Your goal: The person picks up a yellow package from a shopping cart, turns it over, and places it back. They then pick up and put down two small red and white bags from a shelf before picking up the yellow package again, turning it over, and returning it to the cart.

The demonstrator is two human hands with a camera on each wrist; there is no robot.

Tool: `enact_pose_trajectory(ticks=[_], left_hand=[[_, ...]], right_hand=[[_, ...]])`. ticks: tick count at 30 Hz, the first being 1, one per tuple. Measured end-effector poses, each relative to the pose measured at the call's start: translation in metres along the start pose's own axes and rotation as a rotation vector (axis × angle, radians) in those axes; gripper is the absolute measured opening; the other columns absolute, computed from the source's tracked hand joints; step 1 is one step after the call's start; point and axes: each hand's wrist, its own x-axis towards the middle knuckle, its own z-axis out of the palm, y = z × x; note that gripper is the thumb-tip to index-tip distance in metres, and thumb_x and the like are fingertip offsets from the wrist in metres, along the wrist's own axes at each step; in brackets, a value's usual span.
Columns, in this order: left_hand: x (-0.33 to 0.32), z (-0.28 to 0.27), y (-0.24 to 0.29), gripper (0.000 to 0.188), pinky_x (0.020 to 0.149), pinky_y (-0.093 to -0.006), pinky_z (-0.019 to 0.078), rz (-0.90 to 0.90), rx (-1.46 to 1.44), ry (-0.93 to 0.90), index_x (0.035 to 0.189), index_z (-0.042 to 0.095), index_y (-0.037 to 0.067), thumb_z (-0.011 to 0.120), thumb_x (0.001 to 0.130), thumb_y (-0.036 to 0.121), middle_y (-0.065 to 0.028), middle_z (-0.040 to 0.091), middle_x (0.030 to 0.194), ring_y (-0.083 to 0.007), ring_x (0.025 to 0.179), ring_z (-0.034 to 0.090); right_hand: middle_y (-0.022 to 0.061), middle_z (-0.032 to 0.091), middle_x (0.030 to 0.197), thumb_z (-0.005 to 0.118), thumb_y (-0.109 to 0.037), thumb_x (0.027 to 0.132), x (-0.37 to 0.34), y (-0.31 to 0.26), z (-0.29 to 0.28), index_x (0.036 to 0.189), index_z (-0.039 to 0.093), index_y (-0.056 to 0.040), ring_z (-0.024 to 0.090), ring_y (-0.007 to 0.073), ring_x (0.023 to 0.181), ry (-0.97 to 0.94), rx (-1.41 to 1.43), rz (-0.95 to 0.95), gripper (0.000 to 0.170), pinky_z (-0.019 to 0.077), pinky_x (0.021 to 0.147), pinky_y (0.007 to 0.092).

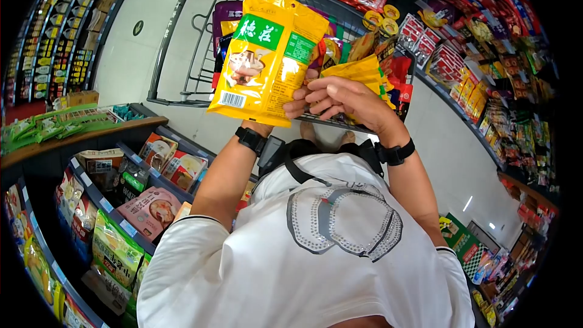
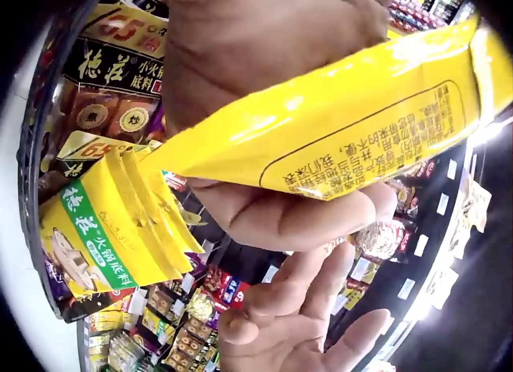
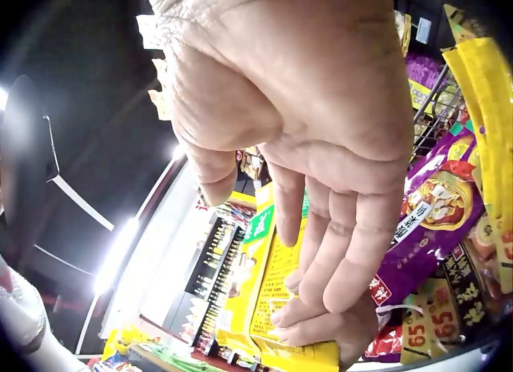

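"Where is the packet?"

"The glossy yellow rectangular plastic packet with a green label (image 1: 267, 54) sits at the upper middle of the head view, over the dark wire shopping trolley (image 1: 172, 36). The left hand (image 2: 268, 55) grips its lower part, fingers curled round one edge. The right hand (image 1: 355, 100) is loosely spread just beside it, holding nothing."

"How will it handle?"

"Fairly light, I'd guess, and pliable, with slick film that could slide; breakage seems unlikely. I'd hold it round the lower body, or pinch the flat sealed top edge."

"Counts?"

"One packet held, one trolley. At the left of the left-wrist view, yellow plastic packets with green print (image 2: 116, 228) overlap: at least three, though I can't count them exactly. Two black wrist straps (image 1: 395, 153), one per arm. One pink printed pouch (image 1: 143, 206) at the head view's lower left."
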Motion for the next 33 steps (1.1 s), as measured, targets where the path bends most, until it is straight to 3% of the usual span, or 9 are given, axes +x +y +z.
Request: enact_pose_trajectory(ticks=[10,16,24,30,33], left_hand=[[0.007,-0.007,0.004,0.061,0.044,-0.0326,0.0441,-0.117,-0.064,-0.054,0.126,0.052,-0.002,0.040,0.100,0.052,-0.0132,0.059,0.080,-0.0230,0.051,0.055],[0.003,-0.007,-0.006,0.064,0.043,-0.0322,0.0406,-0.019,0.088,0.167,0.121,0.054,-0.003,0.039,0.098,0.055,-0.0157,0.059,0.080,-0.0235,0.050,0.053],[-0.003,-0.015,-0.015,0.067,0.046,-0.0330,0.0404,0.042,0.148,0.212,0.121,0.055,0.000,0.040,0.095,0.060,-0.0166,0.059,0.080,-0.0252,0.053,0.051],[-0.004,-0.008,-0.014,0.066,0.045,-0.0319,0.0392,0.025,0.119,0.205,0.121,0.056,0.001,0.039,0.095,0.061,-0.0155,0.059,0.080,-0.0241,0.050,0.049],[-0.003,-0.003,-0.015,0.067,0.044,-0.0299,0.0379,0.047,0.217,0.231,0.121,0.055,0.002,0.041,0.095,0.062,-0.0119,0.059,0.081,-0.0203,0.049,0.049]], right_hand=[[0.0142,0.064,0.121,0.050,-0.039,0.103,-0.001,0.002,-0.004,0.135,0.052,-0.0001,0.065,0.0251,0.106,0.049,0.021,0.013,0.050,0.0531,0.091,0.0366],[0.0150,0.064,0.119,0.049,-0.036,0.103,0.000,0.004,-0.010,0.134,0.051,0.0010,0.065,0.0252,0.106,0.094,0.029,0.005,0.048,0.0540,0.089,0.0366],[0.0145,0.065,0.118,0.049,-0.034,0.104,-0.003,0.002,-0.011,0.134,0.052,-0.0002,0.066,0.0244,0.103,0.125,0.031,-0.017,0.046,0.0547,0.087,0.0371],[0.0144,0.063,0.117,0.053,-0.038,0.102,-0.003,0.000,-0.010,0.134,0.051,-0.0006,0.066,0.0211,0.100,0.120,0.036,-0.015,0.049,0.0540,0.084,0.0325],[0.0148,0.064,0.119,0.050,-0.036,0.104,-0.003,0.002,-0.011,0.135,0.050,-0.0007,0.066,0.0249,0.103,0.107,0.013,-0.020,0.047,0.0549,0.087,0.0367]])
